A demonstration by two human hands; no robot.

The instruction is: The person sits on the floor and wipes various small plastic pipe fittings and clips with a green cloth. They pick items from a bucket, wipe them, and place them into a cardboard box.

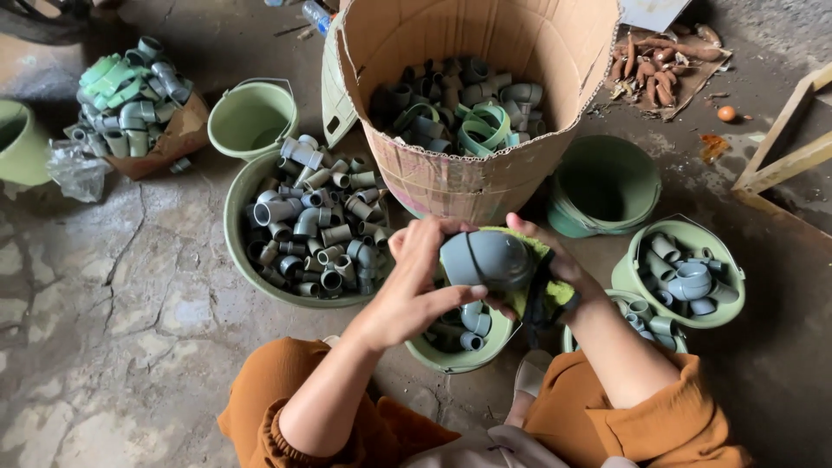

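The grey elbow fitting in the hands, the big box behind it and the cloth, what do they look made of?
The grey elbow fitting looks like moulded plastic: smooth, dull sheen, uniform colour. The big box is brown corrugated cardboard, going by its ragged, fluted torn edge. The cloth under the right hand seems a fuzzy yellow-green textile, possibly microfibre. The left hand grips the fitting.
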